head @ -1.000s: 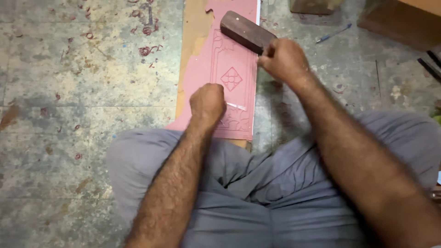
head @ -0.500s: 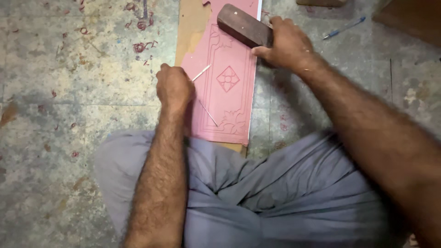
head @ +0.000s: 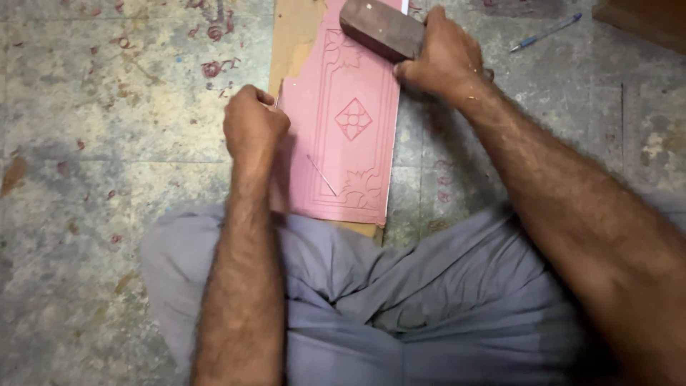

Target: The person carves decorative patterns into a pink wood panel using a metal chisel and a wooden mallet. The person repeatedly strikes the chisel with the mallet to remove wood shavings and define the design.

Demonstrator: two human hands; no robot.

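I sit on the floor [head: 100, 107] with my legs folded, grey trousers [head: 400, 307] filling the lower view; a pink sheet [head: 350, 143] lies flat ahead of my knees, resting on a brown board [head: 291, 43] whose edge shows along its left side and at the near corner; the sheet bears an incised border, a diamond motif at centre and leaf work at the near end.

My left hand [head: 251, 127] is at the sheet's left edge, fingers curled together into a fist; a thin pale sliver shows just beside the knuckles, but I cannot tell whether the fist is clamped on it; a thin metal pin [head: 322, 175] lies loose on the sheet, near the leaf carving, apart from that hand.

My right hand [head: 441, 57] is at the sheet's far right edge, fingers wrapped around the end of a dark rectangular block [head: 381, 28], which rests tilted across the sheet's upper part.

A blue pen [head: 547, 33] lies on the floor, right of that hand, well apart.
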